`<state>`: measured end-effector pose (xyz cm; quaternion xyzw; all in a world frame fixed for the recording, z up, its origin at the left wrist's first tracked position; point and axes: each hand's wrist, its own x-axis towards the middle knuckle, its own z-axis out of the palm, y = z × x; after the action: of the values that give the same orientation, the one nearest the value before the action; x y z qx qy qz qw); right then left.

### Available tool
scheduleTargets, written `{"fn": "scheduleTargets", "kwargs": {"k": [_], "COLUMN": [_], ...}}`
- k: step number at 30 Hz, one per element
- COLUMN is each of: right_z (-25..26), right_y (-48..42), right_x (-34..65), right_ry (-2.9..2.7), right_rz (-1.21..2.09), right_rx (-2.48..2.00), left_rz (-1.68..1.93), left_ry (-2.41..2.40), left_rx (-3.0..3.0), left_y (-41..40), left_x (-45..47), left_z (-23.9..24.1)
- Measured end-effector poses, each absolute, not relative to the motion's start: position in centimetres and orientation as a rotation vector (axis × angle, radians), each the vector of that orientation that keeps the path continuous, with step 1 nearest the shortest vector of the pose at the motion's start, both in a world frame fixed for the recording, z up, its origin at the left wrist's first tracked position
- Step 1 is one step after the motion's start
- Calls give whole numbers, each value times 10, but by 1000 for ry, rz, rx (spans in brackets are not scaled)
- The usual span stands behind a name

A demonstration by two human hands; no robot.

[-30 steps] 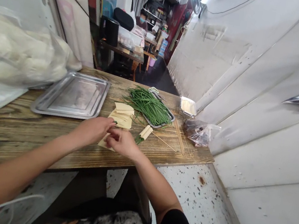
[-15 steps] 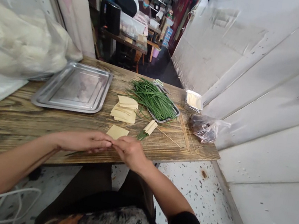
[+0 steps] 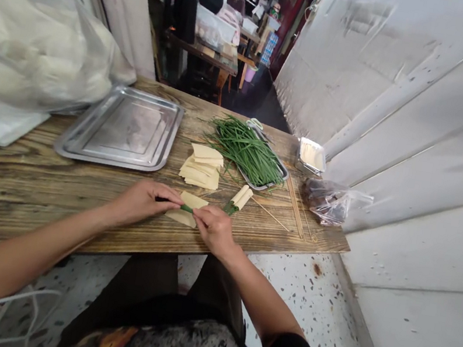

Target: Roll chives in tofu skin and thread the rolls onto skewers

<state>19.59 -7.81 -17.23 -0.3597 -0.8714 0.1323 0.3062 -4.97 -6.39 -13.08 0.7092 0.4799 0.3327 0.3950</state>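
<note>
Progress is judged to be early: one finished roll [image 3: 241, 197], pale and threaded on a thin bamboo skewer with green ends showing, is seen just right of the single pale yellow tofu-skin sheet [image 3: 186, 210] now in hand, while a stack of flat, matte tofu-skin sheets [image 3: 201, 167] beyond that sheet remains unrolled. The sheet lies on the rough, grained wooden tabletop [image 3: 33, 188], near its front edge. A thin bundle of dark green chive stalks [image 3: 185, 208] is laid across the sheet and is pinched at each end, by the left hand [image 3: 143, 201] and by the right hand [image 3: 215, 229], both closed on it. Further beyond the sheet, long slender loose chives [image 3: 248, 150] are heaped on a small metal tray, and a shiny rectangular steel tray [image 3: 123, 129] is seen beyond and to the left.
</note>
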Motion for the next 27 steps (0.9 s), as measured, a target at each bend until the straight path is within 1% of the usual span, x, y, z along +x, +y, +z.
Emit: {"fn": "scheduleTargets", "kwargs": {"k": [5, 12, 22, 27], "right_z": [-178, -171, -159, -148], "right_y": [-82, -87, -93, -96], "right_x": [198, 203, 207, 202], "right_ry": [-2476, -2676, -2762, -2841], "right_rz": [134, -13, 38, -51], "right_rx": [-968, -885, -896, -857], "left_rz": [914, 917, 684, 759], "left_ry": [1099, 877, 924, 846], "left_rx": [1976, 2283, 2291, 2400], "left_y": [-67, -66, -68, -68], "left_x": [-57, -69, -71, -72], "left_z": [-157, -179, -179, -185]}}
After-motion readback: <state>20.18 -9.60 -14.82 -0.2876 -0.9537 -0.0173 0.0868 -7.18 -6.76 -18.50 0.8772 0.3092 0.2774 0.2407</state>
